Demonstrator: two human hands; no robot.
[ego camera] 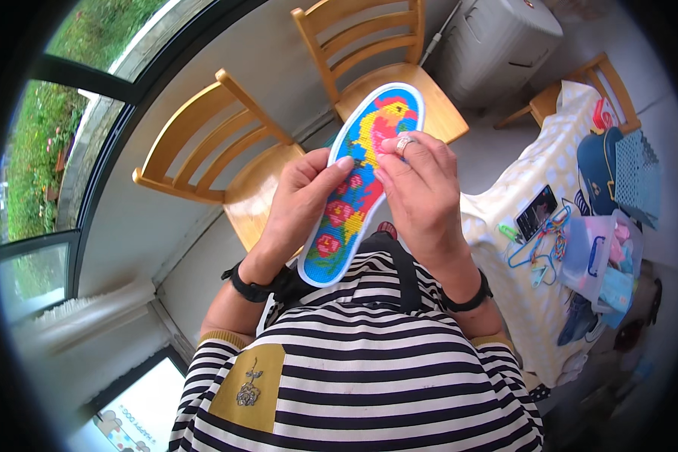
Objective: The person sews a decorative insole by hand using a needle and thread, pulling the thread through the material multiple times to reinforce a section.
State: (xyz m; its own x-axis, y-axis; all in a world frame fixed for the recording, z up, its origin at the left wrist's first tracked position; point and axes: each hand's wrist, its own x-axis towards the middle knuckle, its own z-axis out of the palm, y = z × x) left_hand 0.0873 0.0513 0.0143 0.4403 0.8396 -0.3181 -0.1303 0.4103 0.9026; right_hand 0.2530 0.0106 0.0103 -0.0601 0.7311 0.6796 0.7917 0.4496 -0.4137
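An embroidered insole (351, 227) with a white edge is held up at a slant before my chest. Its blue face carries a red and yellow bird at the wide upper end and pink flowers lower down. My left hand (301, 198) grips its left edge, thumb on the front and the other fingers mostly hidden behind. At the right edge, the bent fingers of my right hand (425, 195) are drawn together against the bird's stitching. A ring is on one of those fingers. Whether a needle or thread sits between the fingertips is too small to tell.
Wooden chairs (260, 175) (398, 93) stand ahead by the wall. To my right, a cloth-covered table (503, 192) bears a phone (537, 212), coloured threads (555, 231), a plastic box (585, 257) and a dark blue bag (596, 166). A window (39, 158) is at left.
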